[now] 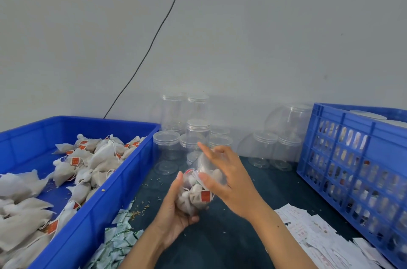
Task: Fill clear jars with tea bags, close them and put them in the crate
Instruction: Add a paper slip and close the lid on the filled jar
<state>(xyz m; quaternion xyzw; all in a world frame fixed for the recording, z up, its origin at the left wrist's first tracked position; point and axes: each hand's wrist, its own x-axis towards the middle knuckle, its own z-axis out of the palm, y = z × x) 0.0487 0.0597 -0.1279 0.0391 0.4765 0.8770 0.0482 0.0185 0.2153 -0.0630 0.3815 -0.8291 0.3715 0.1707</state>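
Note:
My left hand (pixel 176 207) grips a clear jar (pixel 195 192) packed with white tea bags with red tags, held tilted over the dark table. My right hand (pixel 226 176) holds the clear lid (pixel 211 167) on the jar's mouth, fingers spread around its rim. A blue bin (pixel 92 209) at the left holds several loose tea bags (pixel 88 163). The blue slatted crate (pixel 356 172) at the right holds several filled jars.
Empty clear jars (pixel 196 134) with lids stand stacked against the back wall, more of them (pixel 275 150) beside the crate. Small green-and-white sachets (pixel 119 238) lie by the bin. White paper labels (pixel 312 233) lie at the front right. A black cable (pixel 154 37) runs down the wall.

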